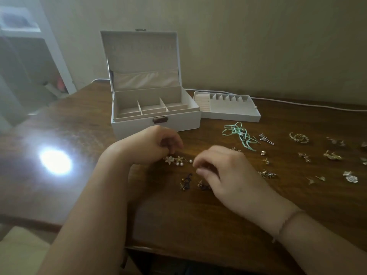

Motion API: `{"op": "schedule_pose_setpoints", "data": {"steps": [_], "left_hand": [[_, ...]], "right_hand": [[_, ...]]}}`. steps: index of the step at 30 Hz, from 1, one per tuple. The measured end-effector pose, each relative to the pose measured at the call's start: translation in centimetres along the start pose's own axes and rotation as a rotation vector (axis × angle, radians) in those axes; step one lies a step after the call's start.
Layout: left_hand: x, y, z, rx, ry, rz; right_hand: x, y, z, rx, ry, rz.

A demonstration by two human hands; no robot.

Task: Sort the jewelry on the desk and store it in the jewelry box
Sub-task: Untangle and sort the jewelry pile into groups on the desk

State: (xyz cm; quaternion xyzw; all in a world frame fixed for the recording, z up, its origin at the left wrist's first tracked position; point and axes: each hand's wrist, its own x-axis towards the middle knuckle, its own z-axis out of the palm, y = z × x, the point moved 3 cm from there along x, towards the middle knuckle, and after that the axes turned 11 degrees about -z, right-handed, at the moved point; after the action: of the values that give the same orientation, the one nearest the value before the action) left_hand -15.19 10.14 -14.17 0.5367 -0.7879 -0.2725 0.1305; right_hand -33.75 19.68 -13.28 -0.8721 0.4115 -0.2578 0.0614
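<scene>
A dark wooden desk (pixel 198 225) stands against a plain wall, the open jewelry box (pixel 156 118) near its back edge, a removable tray (pixel 228 114) just beside it. The left hand (pixel 151 145) hovers with fingers curled over the pearl flower earrings (pixel 177 160); whether it pinches them cannot be told. The right hand (pixel 220 169) is loosely curled above the dark earrings (pixel 186 180). Pairing matching pieces first, then lifting each pair by its post, should suit the small compartments. Other pieces lie toward the right edge.

jewelry box (pixel 156 118) behind hands | tray (pixel 228 113) right of box | earrings (pixel 309 155) before tray
</scene>
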Motion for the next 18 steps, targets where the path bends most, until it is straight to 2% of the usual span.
{"op": "schedule_pose_setpoints", "data": {"steps": [2,6,13,18], "left_hand": [[0.0,-0.1,0.0,0.012,0.010,-0.004],[-0.2,-0.2,-0.4,-0.032,0.044,0.034],[-1.2,-0.1,-1.7,-0.348,0.117,0.112],[-1.5,0.1,-2.1,-0.478,0.186,0.119]], "right_hand": [[1.2,-0.3,0.3,0.057,-0.012,-0.003],[2.4,-0.5,1.3,0.137,-0.175,-0.002],[3.3,2.3,0.9,0.267,0.006,0.234],[3.9,2.4,0.5,0.240,0.002,0.240]]}}
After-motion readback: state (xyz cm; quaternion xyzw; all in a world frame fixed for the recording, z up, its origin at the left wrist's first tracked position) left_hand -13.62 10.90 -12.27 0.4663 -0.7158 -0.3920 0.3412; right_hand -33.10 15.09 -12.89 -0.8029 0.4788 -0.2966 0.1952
